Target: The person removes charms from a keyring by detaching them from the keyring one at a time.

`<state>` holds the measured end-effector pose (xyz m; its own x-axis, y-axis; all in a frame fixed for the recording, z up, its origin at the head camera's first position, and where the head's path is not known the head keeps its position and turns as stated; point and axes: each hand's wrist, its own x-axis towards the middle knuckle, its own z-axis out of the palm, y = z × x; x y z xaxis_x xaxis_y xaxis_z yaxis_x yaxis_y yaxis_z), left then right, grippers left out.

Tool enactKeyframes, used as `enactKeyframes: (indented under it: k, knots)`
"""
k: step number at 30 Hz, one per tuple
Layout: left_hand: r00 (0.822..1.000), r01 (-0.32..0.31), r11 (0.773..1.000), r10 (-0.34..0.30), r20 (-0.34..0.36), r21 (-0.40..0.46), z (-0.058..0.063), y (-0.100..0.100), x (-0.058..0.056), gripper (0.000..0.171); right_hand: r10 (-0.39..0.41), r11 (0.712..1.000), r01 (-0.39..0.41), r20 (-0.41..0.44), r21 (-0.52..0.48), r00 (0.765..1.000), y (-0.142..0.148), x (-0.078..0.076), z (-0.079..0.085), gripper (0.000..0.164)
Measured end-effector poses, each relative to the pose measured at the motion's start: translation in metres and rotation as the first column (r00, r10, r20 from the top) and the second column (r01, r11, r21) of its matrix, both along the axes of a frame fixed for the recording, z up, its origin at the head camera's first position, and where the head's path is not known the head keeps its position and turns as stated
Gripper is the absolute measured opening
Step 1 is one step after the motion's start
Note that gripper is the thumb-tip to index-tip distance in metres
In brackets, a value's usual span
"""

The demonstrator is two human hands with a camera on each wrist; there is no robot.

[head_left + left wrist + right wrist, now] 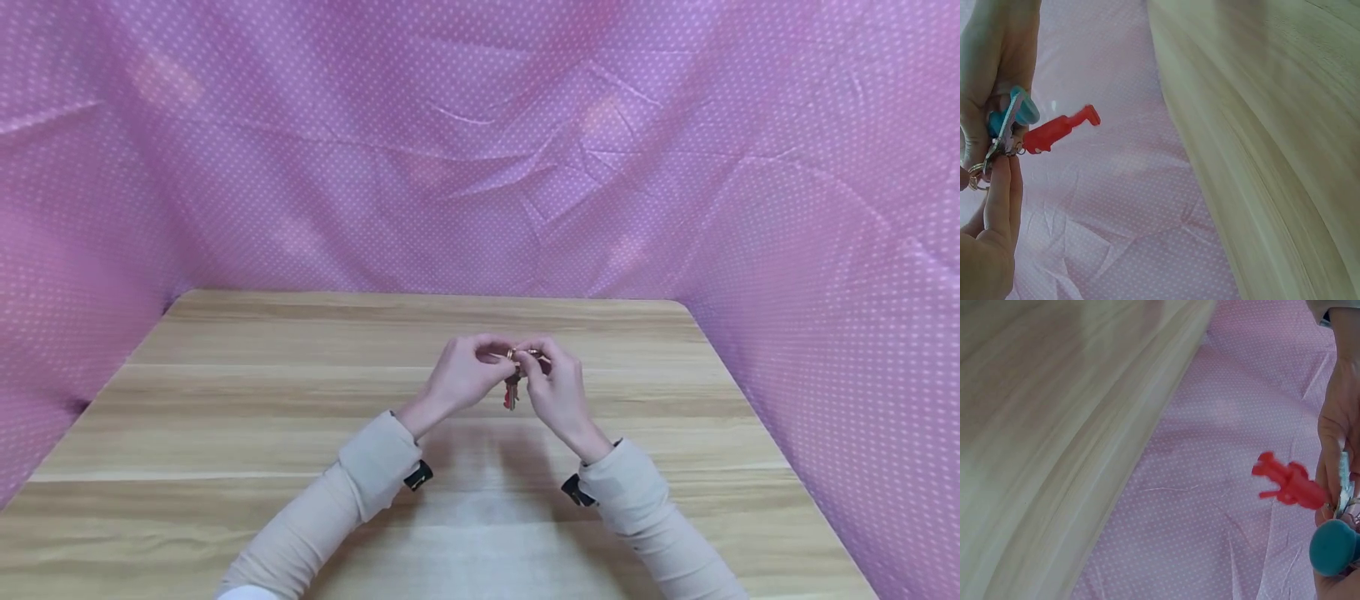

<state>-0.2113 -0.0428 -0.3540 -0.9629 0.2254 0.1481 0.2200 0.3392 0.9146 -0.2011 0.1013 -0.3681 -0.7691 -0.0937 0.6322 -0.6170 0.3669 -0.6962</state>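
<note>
Over the table, both hands meet around a small bunch of keys. My left hand pinches the gold-coloured key ring between thumb and fingertips. From the other side my right hand pinches at the ring too, its fingertips partly hiding a metal piece there. A silver key hangs below the fingers. Beside it dangles a red figure-shaped charm, seen also in the left wrist view. A teal rounded piece hangs close to the key's metal blade. Fingers cover much of the ring.
A light wood-grain table lies under the hands. Pink dotted cloth hangs behind it and along both sides. Dark wrist straps show below the beige sleeves.
</note>
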Motion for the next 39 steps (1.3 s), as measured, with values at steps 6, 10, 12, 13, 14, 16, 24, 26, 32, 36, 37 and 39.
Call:
enactKeyframes:
  k: [6, 10, 12, 13, 14, 16, 24, 26, 32, 36, 37, 39]
  knots:
    - [1.000, -0.002, 0.999, 0.001, 0.021, 0.051, -0.001, -0.004, -0.004, 0.032, 0.047, 0.997, -0.039, -0.128, 0.067, 0.991, -0.004, 0.013, 0.017, 0.004]
    - [0.998, 0.044, 0.992, -0.050, 0.044, 0.119, -0.002, -0.008, -0.006, 0.026, 0.053, 0.998, -0.052, -0.021, 0.017, 0.998, 0.001, 0.006, 0.012, 0.004]
    - [0.998, 0.061, 0.990, -0.064, 0.021, 0.125, -0.003, -0.010, -0.006, 0.021, 0.064, 0.998, -0.064, 0.041, -0.002, 0.997, 0.005, 0.000, 0.007, 0.005]
    - [0.998, 0.067, 0.991, -0.067, -0.005, 0.120, -0.004, -0.011, -0.007, 0.019, 0.074, 0.997, -0.074, 0.067, -0.004, 0.995, 0.006, -0.002, 0.005, 0.005]
    - [0.997, 0.074, 0.991, -0.070, -0.036, 0.110, -0.005, -0.011, -0.007, 0.018, 0.083, 0.997, -0.083, 0.096, -0.004, 0.992, 0.008, -0.005, 0.002, 0.005]
    - [0.991, 0.077, 0.995, -0.068, -0.119, 0.071, -0.006, -0.012, -0.007, 0.015, 0.111, 0.994, -0.112, 0.142, 0.002, 0.984, 0.010, -0.005, 0.002, 0.006]
    - [0.833, -0.032, 0.995, -0.027, -0.553, -0.097, -0.004, -0.017, -0.004, 0.011, 0.315, 0.949, -0.278, 0.472, -0.148, 0.824, 0.022, -0.006, 0.011, 0.024]
    - [0.790, -0.037, 0.991, -0.048, -0.612, -0.125, -0.002, -0.018, -0.004, 0.010, 0.344, 0.939, -0.285, 0.541, -0.193, 0.768, 0.025, -0.008, 0.013, 0.028]
    - [0.699, -0.059, 0.981, -0.094, -0.709, -0.187, 0.000, -0.020, -0.006, 0.008, 0.301, 0.952, -0.268, 0.599, -0.146, 0.742, 0.023, -0.012, 0.017, 0.025]
    - [0.686, -0.059, 0.982, -0.089, -0.722, -0.177, -0.001, -0.022, -0.006, 0.008, 0.257, 0.963, -0.261, 0.561, -0.075, 0.787, 0.020, -0.012, 0.017, 0.021]
    - [0.685, -0.058, 0.984, -0.084, -0.724, -0.169, -0.002, -0.023, -0.006, 0.007, 0.245, 0.965, -0.253, 0.547, -0.061, 0.800, 0.020, -0.011, 0.018, 0.019]
    - [0.685, -0.059, 0.986, -0.072, -0.725, -0.154, -0.003, -0.023, -0.006, 0.007, 0.220, 0.971, -0.235, 0.522, -0.039, 0.824, 0.019, -0.012, 0.018, 0.017]
